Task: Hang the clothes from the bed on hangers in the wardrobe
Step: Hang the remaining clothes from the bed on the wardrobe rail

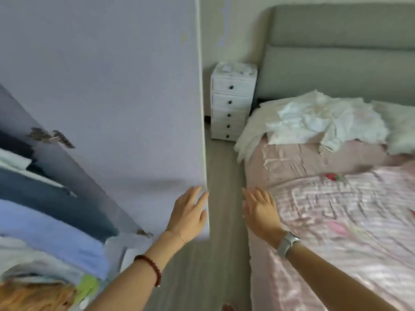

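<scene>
While both hands (187, 215) (260, 209) reach out flat-fingered and empty, the clothes (314, 118) lie well beyond on the bed (336, 221).

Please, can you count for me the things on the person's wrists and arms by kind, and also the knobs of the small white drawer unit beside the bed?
Watch on right wrist: 1
Thin chain bracelet on left wrist: 1
Dark red bead bracelet on left forearm: 1
Drawer knobs on the white drawer unit: 5
Total: 8

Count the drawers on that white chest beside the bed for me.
5 drawers show on the white chest, stacked in one column, each with a dark knob: top, second, third, fourth, bottom. None looks hidden.
</scene>
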Tool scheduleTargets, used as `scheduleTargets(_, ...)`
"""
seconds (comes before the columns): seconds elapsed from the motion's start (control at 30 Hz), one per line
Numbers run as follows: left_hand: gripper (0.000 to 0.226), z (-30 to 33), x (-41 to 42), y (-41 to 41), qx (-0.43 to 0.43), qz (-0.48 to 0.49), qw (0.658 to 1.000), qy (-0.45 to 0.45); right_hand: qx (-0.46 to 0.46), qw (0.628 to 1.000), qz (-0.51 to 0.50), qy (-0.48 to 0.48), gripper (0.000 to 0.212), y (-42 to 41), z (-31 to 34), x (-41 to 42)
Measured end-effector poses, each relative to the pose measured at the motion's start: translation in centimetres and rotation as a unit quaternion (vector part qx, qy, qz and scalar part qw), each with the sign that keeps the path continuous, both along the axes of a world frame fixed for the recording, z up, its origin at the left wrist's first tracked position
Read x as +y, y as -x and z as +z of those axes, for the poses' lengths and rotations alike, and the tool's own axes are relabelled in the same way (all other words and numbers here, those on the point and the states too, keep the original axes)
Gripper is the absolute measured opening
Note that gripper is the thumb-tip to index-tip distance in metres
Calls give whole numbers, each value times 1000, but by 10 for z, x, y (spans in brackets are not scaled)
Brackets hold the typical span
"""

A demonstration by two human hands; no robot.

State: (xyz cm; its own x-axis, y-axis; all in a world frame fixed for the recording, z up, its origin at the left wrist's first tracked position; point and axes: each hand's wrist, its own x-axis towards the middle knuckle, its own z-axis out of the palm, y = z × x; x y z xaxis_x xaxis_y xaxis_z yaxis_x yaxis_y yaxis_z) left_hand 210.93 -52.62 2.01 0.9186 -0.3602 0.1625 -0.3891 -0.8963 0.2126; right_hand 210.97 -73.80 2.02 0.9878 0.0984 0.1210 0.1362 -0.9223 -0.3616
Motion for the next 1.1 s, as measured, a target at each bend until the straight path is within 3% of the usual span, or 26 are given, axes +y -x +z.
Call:
scheduleTargets(0.27, 44, 16, -190, -108, 39, -157, 987, 15, 5, 970, -242, -24, 43, -21, 11, -167)
scheduleTargets(0.37, 49, 20, -241, -156, 36, -161, 986, 24, 4, 961, -277, -25, 49, -37, 13, -210)
scheduleTargets(0.5, 49, 20, -298, -228, 43, -195, 980, 21, 7, 948, -316, -29, 35, -82, 11, -261)
scheduleTargets(0.7, 53, 3, -381, -365, 52, -182, 981, -32, 18, 928, -365, -75, 37, -209, -11, -332)
scheduleTargets(0.9, 54, -73, -436, -484, 115, -165, 977, -71, 102, 889, -413, -171, 38, -345, -88, -397)
scheduleTargets(1.1, 64, -193, -471, -551, 239, -151, 946, -157, 197, 833, -460, -238, 37, -423, -184, -450)
